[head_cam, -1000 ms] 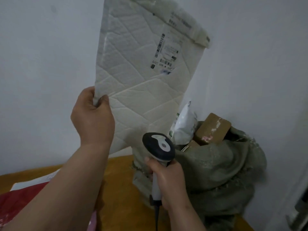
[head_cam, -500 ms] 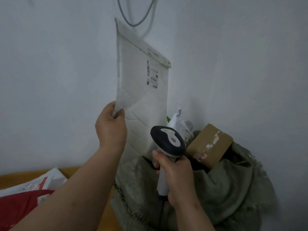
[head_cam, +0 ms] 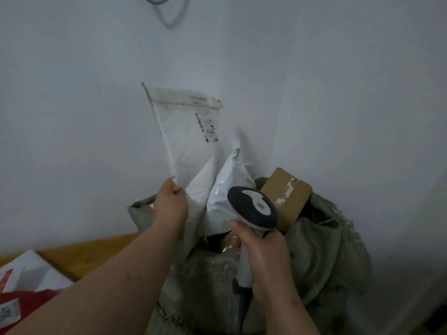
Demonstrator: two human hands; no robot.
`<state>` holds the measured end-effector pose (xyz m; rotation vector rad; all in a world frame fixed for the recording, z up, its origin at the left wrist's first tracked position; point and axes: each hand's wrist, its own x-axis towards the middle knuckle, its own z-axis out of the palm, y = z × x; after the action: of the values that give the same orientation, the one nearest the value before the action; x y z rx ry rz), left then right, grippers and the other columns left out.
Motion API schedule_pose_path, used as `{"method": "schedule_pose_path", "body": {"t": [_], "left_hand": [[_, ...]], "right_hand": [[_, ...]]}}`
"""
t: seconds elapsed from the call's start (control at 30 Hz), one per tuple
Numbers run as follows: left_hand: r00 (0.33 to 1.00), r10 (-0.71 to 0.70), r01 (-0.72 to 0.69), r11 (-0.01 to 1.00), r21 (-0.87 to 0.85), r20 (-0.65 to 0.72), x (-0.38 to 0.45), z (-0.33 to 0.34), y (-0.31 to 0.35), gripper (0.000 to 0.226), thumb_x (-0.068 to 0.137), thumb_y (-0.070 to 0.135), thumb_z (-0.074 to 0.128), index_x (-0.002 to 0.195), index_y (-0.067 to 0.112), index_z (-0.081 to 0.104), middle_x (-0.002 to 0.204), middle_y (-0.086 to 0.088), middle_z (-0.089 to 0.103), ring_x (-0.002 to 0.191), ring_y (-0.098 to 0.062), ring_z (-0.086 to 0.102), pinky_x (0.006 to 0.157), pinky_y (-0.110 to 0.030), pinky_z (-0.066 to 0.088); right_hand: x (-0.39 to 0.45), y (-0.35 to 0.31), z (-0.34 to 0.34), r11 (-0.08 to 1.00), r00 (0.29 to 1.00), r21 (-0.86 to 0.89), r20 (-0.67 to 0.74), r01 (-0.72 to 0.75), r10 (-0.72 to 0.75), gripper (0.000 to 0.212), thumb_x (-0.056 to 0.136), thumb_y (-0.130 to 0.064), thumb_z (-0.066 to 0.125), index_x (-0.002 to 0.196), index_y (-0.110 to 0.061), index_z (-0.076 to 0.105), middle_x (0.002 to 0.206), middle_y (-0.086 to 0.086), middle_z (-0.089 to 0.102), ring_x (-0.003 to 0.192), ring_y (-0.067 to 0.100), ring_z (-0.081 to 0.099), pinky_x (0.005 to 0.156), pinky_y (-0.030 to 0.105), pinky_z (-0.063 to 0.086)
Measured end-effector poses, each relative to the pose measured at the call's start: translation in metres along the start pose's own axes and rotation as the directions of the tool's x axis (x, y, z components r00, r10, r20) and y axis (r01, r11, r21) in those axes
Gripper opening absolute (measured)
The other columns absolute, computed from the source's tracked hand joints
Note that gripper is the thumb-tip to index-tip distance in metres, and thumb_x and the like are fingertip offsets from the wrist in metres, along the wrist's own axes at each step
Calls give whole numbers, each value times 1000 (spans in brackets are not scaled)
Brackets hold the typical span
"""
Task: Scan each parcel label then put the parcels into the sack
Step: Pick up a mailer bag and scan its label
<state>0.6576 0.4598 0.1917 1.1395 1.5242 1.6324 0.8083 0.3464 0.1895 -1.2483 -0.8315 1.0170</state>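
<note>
At the far left, a red and white parcel [head_cam: 21, 284] lies on the wooden table [head_cam: 79, 252], partly cut off by the frame edge; a printed label shows on its lower white corner. To its right, the left hand [head_cam: 170, 204] is raised above the near-left rim of the sack and pinches the lower left corner of the white padded mailer [head_cam: 186, 146] between thumb and curled fingers. The mailer stands nearly upright and leans slightly left, with its folded flap at the top and its printed label [head_cam: 206, 128] facing the camera near the upper right edge. Its lower end sits inside the sack opening, just beside a crumpled white poly bag [head_cam: 227, 182] that rises from the same opening and touches the mailer's right edge. The grey-green woven sack [head_cam: 321, 250] stands against the white wall [head_cam: 338, 81], with its mouth open and its rim folded outward. The right hand [head_cam: 266, 259] is clenched around the pale handle of the barcode scanner [head_cam: 252, 206], whose dark head points up and away over the sack opening, in front of the poly bag. Right of the scanner head, a brown cardboard box [head_cam: 287, 194] with torn tape marks protrudes at a tilt from the sack's far right side. A grey cable loop [head_cam: 169, 15] hangs on the wall at the top.
</note>
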Motion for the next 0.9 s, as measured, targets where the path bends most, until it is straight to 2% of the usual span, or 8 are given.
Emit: {"method": "schedule_pose_path", "body": {"t": [0.1, 0.2, 0.37, 0.5, 0.57, 0.63, 0.77, 0.9], "left_hand": [[981, 193, -185, 964, 189, -28, 4, 4, -4, 29, 100, 10, 43, 123, 14, 60, 99, -5, 61, 90, -23, 54, 79, -31, 44], [938, 340, -323, 928, 183, -70, 6, 16, 7, 24, 100, 12, 44, 118, 14, 60, 97, 6, 56, 89, -15, 50, 76, -25, 34], [970, 93, -122, 985, 122, 224, 11, 27, -9, 45, 90, 18, 64, 132, 24, 49, 108, 6, 62, 103, -23, 60, 85, -38, 53], [925, -45, 24, 998, 61, 376, 13, 26, -30, 65, 83, 24, 77, 137, 31, 41, 110, 11, 61, 95, -15, 63, 57, -25, 57], [918, -96, 71, 994, 79, 385, 18, 30, -37, 64, 86, 15, 71, 141, 25, 40, 119, -1, 63, 103, -26, 63, 75, -41, 60], [936, -107, 17, 965, 260, 336, 20, 37, -43, 55, 90, 13, 61, 142, 19, 43, 122, -8, 63, 107, -29, 60, 89, -43, 54], [940, -116, -127, 752, 646, 321, 13, 43, -49, 37, 103, 18, 46, 138, 8, 51, 135, -14, 58, 122, -30, 55, 93, -33, 43], [922, -65, -235, 689, 686, 381, 4, 42, -38, 32, 103, 17, 45, 133, 11, 54, 133, -8, 59, 116, -23, 57, 93, -31, 42]], "right_hand": [[1, 4, -3, 999, 1000, -40, -14, -5, 4, 22, 73, -29, 83, 84, -13, 74, 63, 0, 73, 57, 8, 67, 63, 33, 49], [4, 6, -4, 999, 1000, -52, -25, -9, 8, 22, 73, -31, 82, 86, -16, 74, 65, -1, 73, 58, 8, 68, 64, 33, 50], [12, 10, -4, 999, 1000, -45, -13, -12, 11, 18, 76, -26, 83, 89, -17, 76, 66, 0, 73, 61, 11, 68, 66, 36, 52], [19, 12, -1, 999, 999, -20, 9, -38, 39, 19, 76, -25, 83, 90, -14, 76, 62, 0, 69, 59, 14, 66, 62, 34, 52], [22, 12, 0, 998, 998, -18, 27, -59, 59, 18, 77, -25, 83, 91, -14, 76, 61, 0, 69, 58, 13, 64, 59, 31, 51], [24, 10, 1, 997, 996, -21, 55, -70, 71, 12, 80, -22, 81, 88, -15, 76, 62, 1, 70, 56, 10, 65, 56, 26, 52], [28, 4, 4, 998, 994, -7, 87, -68, 68, 6, 81, -19, 80, 83, -16, 76, 61, 4, 70, 53, 10, 64, 52, 22, 51], [32, 3, 6, 998, 996, 39, 70, -55, 52, 9, 82, -16, 80, 89, -14, 75, 63, 3, 71, 55, 10, 65, 52, 23, 51]]}}
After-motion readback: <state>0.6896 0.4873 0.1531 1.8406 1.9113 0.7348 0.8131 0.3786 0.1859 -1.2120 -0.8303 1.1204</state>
